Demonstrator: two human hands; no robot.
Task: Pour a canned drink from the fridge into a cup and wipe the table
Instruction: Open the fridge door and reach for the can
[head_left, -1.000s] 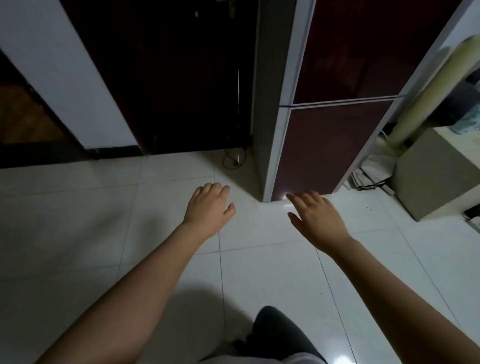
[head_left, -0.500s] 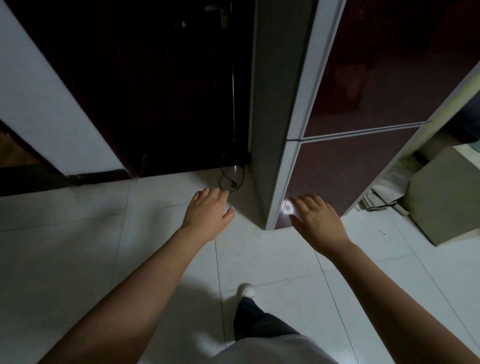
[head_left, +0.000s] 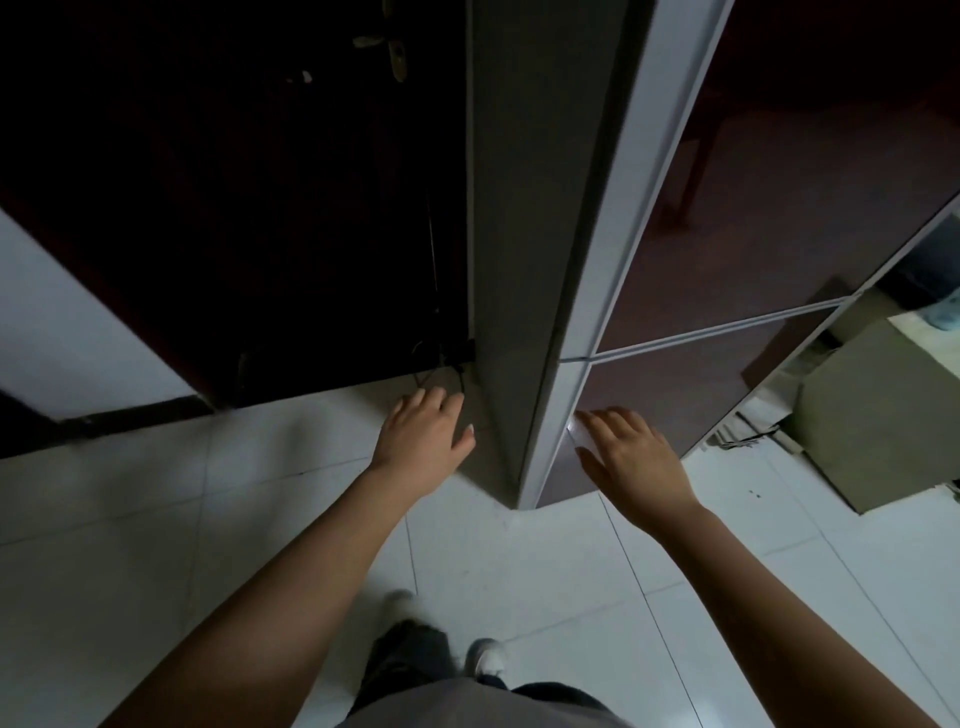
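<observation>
- Left hand (head_left: 423, 447): bare, no ring, watch or bracelet on it; the thumbnail is short and pale.
- Right hand (head_left: 631, 460): bare too, with nothing worn at the wrist.
- Both forearms behind the hands are uncovered as far as the frame's lower edge, so no sleeve shows.
- Grey top (head_left: 483, 704): a plain, light grey fabric, seen low between the two forearms.
- Dark trousers (head_left: 410, 660): loose and dark grey, blurred, just above the top's hem.
- White shoes (head_left: 488, 657): pale toe caps, one beside the trouser leg and one just ahead of it, both blurred.
</observation>
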